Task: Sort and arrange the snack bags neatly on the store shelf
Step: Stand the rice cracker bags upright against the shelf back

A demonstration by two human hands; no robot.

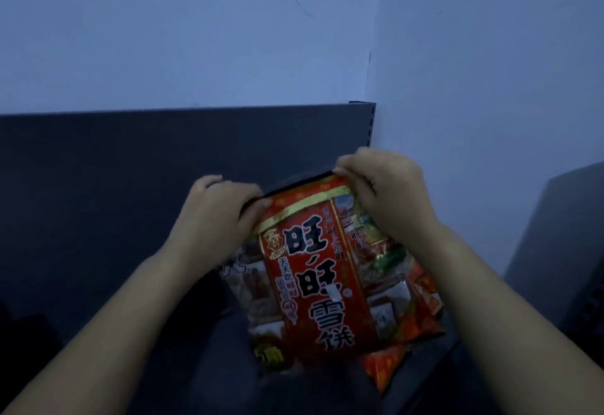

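Note:
A large red snack bag with black Chinese lettering and a gold top seam stands tilted in the middle of the view. My left hand pinches its top left corner. At the top right corner my right hand grips the same bag. Behind and under it, more red and orange bags peek out at the right and bottom, lying on the dark shelf.
The shelf's dark back panel runs across the view, ending at a slotted upright post near the wall corner. A pale wall rises above and to the right. A grey panel stands at the far right.

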